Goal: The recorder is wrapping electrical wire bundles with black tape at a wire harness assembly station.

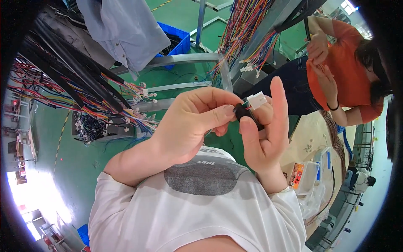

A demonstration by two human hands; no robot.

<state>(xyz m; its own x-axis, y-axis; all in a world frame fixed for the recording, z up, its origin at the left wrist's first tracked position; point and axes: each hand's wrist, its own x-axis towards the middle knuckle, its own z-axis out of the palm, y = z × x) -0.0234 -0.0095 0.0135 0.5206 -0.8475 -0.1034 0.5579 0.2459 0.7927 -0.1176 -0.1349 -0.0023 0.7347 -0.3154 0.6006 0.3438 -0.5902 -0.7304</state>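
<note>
In front of my chest, both hands meet at a small white plug connector (pixel 257 101) with thin coloured wires. A soft-looking black piece (pixel 242 112), perhaps tape or sleeving, lies around or against the wires just below the connector; which of these I cannot tell. My left hand (pixel 195 119) pinches the black piece between thumb and forefinger. Opposite it, the thumb and curled fingers of my right hand (pixel 266 134) close on the lower end of the same piece, with one finger stretched upward. The connector sticks out between the hands, near my right fingers.
Thick black-sleeved wire bundles (pixel 71 71) hang at the left, ending in white connectors. Loose coloured wires (pixel 247 29) hang from a metal frame (pixel 184 59) ahead. A blue crate (pixel 178 40) stands behind a grey shirt (pixel 121 31). A co-worker (pixel 344 80) stands right, beyond a table (pixel 308 138) with plastic boxes (pixel 308 174).
</note>
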